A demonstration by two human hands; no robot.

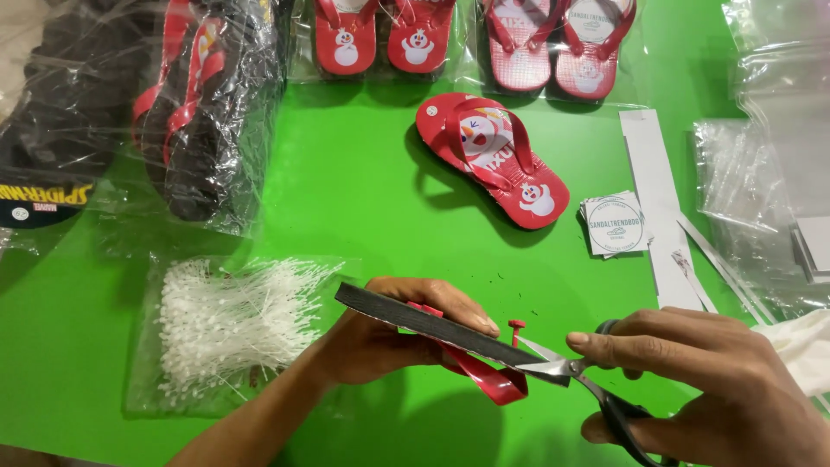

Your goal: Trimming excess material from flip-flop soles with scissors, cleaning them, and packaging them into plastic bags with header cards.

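Observation:
My left hand (389, 333) grips a small flip-flop (432, 327) held on edge, black sole up, with its red strap (484, 380) hanging below. A red strap plug (517, 327) sticks up by the sole's toe end. My right hand (700, 393) holds black-handled scissors (575, 372), their blades meeting the sole's tip near the plug. Another red flip-flop (493, 160) with a cartoon print lies flat on the green table (346, 190) beyond my hands.
A clear bag of white plastic tag pins (229, 324) lies left of my hands. Bagged red flip-flop pairs (380, 35) line the far edge, dark ones (186, 104) at far left. A stack of round-printed labels (616, 225), white paper strips (657, 199) and clear bags (769, 156) lie right.

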